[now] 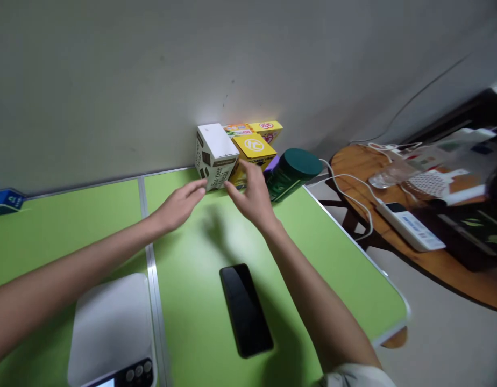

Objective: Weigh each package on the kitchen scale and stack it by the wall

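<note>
Pretty dim shot tbh, soft glare and fuzzy shadows on the green table [184,290] in front of the white box [217,141].

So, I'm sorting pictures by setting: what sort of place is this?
Probably a room in a home, though a small office is possible: a green table by a plain wall, a phone lying on it, and a cluttered wooden table alongside.

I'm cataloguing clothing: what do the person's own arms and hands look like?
The left hand and right hand are bare, with no glove or watch visible. A pale fabric sleeve shows on the right arm at the bottom edge; none shows on the left arm.
</note>
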A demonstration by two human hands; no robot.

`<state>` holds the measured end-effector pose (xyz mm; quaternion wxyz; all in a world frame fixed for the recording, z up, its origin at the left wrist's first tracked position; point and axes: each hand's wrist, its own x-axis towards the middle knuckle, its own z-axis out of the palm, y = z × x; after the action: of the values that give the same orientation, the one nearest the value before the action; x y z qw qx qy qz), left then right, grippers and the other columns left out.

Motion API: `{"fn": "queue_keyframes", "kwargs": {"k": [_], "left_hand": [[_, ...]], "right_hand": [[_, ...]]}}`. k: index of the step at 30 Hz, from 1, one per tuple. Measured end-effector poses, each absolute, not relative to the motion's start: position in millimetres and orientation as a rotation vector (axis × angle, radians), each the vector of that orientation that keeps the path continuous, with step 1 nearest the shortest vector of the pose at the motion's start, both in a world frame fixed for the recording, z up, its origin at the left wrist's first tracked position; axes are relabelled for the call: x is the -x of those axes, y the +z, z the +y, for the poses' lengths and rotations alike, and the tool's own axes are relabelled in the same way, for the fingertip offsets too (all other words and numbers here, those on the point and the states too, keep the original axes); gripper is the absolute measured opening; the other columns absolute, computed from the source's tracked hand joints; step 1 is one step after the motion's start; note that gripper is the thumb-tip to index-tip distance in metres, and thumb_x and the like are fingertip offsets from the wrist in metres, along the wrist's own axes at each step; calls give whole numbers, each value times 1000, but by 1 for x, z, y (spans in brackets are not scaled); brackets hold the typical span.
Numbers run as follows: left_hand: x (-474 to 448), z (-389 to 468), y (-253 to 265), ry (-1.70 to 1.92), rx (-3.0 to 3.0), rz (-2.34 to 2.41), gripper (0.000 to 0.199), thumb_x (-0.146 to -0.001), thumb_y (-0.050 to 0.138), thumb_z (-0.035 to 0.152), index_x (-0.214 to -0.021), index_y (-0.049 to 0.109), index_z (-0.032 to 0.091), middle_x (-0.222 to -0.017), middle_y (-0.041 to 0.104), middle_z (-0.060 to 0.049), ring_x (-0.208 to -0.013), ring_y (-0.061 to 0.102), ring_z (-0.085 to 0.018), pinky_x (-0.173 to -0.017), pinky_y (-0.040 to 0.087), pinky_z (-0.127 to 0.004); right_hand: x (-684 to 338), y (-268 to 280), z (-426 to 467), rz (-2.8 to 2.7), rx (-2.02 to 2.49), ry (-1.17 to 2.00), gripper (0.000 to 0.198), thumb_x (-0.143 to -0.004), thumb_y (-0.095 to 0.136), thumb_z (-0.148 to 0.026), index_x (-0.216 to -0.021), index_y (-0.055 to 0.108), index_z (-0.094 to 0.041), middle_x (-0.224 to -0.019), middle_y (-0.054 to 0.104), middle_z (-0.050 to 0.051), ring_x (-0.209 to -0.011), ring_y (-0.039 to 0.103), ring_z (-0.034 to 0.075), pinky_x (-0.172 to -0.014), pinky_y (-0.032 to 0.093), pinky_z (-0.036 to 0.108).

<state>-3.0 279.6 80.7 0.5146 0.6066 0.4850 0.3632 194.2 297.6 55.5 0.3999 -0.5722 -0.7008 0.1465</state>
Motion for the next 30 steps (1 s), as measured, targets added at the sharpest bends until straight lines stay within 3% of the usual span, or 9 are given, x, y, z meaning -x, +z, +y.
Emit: {"fn": "queue_keyframes", "kwargs": {"k": [3, 7, 10, 14, 17, 20, 23, 26, 30], "left_hand": [[-16, 324, 75, 974, -1513, 1200, 37, -89, 51, 27, -124, 62, 18, -143, 53, -8, -138, 42, -30, -117, 27, -49], [-32, 372, 64, 1016, -1668, 1177, 45, -78, 49, 4, -120, 62, 16, -142, 53, -7, -140, 38, -26, -121, 19, -44], [-25, 380, 53, 1048, -1690, 1112, 49, -73, 50, -2, -118, 61, 16, -140, 54, -7, -140, 39, -27, -121, 20, -43], [24, 351, 59, 1165, -1624, 1111, 47, -82, 56, 8, -127, 56, 19, -146, 45, -5, -148, 20, -31, -121, 12, -49], [82, 306, 82, 1089, -1575, 1210, 60, -81, 66, 17, -138, 47, 21, -152, 37, -8, -148, 13, -37, -117, 16, -57], [135, 242, 105, 837, -1584, 1304, 89, -69, 79, 23, -146, 35, 29, -157, 30, -8, -146, 19, -39, -113, 27, -57], [170, 169, 118, 565, -1564, 1356, 110, -62, 85, 32, -151, 21, 39, -158, 30, -7, -143, 29, -39, -107, 40, -55], [191, 106, 125, 479, -1494, 1458, 113, -61, 85, 40, -151, 18, 41, -155, 36, -8, -138, 38, -41, -101, 48, -56], [213, 61, 123, 559, -1476, 1588, 110, -60, 84, 44, -151, 21, 40, -157, 32, -9, -134, 43, -42, -101, 48, -56]], "right_hand": [[-182, 57, 339, -1808, 1564, 137, 65, -82, 59, -48, -133, 43, -11, -128, 50, 22, -128, 42, 38, -106, 35, 60], [-169, 48, 375, -1828, 1617, 90, 69, -82, 57, -59, -128, 44, -8, -124, 47, 24, -127, 38, 45, -100, 35, 67], [-169, 40, 379, -1836, 1569, 94, 66, -83, 54, -61, -124, 47, -11, -126, 46, 22, -129, 36, 46, -97, 36, 69], [-170, 48, 344, -1935, 1419, 163, 56, -86, 54, -54, -126, 49, -15, -128, 47, 16, -127, 41, 40, -99, 37, 65], [-165, 74, 295, -2020, 1296, 315, 49, -84, 60, -48, -125, 54, -21, -125, 52, 13, -120, 49, 32, -94, 49, 49], [-149, 101, 239, -2155, 1074, 588, 49, -80, 66, -39, -126, 54, -24, -120, 56, 10, -110, 56, 27, -73, 58, 34], [-128, 118, 193, -2296, 824, 770, 49, -83, 64, -33, -129, 50, -25, -120, 56, 10, -109, 58, 25, -67, 58, 28], [-106, 127, 164, -2369, 663, 834, 51, -83, 64, -33, -132, 48, -25, -120, 56, 11, -110, 57, 25, -71, 58, 29], [-78, 128, 145, -2444, 559, 883, 53, -84, 64, -34, -133, 46, -25, -122, 55, 12, -109, 57, 24, -78, 57, 33]]}}
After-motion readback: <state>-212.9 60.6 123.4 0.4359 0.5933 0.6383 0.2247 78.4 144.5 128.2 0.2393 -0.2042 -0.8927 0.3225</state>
